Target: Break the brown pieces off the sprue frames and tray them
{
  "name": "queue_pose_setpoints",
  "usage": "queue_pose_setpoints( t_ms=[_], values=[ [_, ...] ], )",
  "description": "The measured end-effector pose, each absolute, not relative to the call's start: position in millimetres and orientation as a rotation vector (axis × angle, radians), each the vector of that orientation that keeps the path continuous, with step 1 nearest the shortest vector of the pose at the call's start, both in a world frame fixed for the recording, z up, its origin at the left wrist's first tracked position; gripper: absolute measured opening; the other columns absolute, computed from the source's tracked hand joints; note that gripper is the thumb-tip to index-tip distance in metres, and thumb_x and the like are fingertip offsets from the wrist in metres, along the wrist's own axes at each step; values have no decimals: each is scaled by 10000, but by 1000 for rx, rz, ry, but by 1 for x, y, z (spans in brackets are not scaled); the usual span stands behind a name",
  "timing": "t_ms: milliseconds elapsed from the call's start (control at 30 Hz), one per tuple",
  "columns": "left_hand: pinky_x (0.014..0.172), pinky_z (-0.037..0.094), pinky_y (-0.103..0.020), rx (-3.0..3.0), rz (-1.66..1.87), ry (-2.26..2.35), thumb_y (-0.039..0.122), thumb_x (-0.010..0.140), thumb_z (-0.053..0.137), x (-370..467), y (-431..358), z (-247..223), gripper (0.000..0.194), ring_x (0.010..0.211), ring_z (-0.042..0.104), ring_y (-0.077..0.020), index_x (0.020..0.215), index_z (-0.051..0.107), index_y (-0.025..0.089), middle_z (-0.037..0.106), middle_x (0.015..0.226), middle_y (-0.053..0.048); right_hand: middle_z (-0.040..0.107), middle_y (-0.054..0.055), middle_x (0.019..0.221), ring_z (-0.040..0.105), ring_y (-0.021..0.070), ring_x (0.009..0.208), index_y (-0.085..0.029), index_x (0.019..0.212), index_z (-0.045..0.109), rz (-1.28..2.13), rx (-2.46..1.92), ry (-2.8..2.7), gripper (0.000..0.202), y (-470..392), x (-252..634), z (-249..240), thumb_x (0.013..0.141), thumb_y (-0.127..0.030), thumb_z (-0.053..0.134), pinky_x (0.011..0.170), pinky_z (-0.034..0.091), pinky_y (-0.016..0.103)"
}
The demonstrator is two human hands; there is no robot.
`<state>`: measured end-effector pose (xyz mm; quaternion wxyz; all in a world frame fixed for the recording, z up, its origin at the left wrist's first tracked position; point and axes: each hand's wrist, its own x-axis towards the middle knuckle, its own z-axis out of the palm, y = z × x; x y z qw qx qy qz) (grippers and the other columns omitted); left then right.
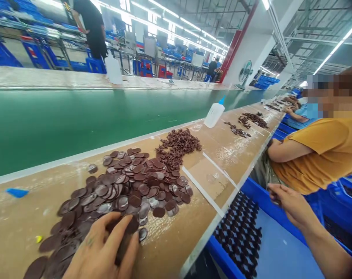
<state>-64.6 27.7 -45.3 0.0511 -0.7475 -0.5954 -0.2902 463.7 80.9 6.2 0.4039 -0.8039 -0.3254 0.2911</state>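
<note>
My left hand [103,248] is at the near edge of a pile of flat brown oval discs [138,178], its fingers bent round a few of them. One dark disc [132,224] shows at the fingertips. Over the blue bin on the right, my right hand [292,207] is closed in a pinch; a small dark bit shows under its fingers, too little to name. Inside the blue bin [212,248], rows of dark brown pieces [238,232] lie on a pale blue sheet [276,248]. Behind the discs sits a heap of small brown parts [178,147].
A white bottle with a blue nozzle [214,114] stands on the tan bench [164,259]. Beyond runs a green conveyor belt [62,120], with another white bottle [113,69] past it. A person in a yellow shirt [323,151] sits close on the right, near more brown parts [254,119].
</note>
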Motion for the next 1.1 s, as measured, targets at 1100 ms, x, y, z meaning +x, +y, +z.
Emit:
queue_pose_setpoints(
  t_ms=[1100],
  values=[
    [735,436,-415,-2301,-1085,-1832,75,940,402,-55,37,-52,264,839,530,-257,979,621,218,622,930,-63,658,0,805,630,168,721,-157,887,673,783,-1535,-2224,242,259,209,36,948,-387,624,695,531,337]
  ],
)
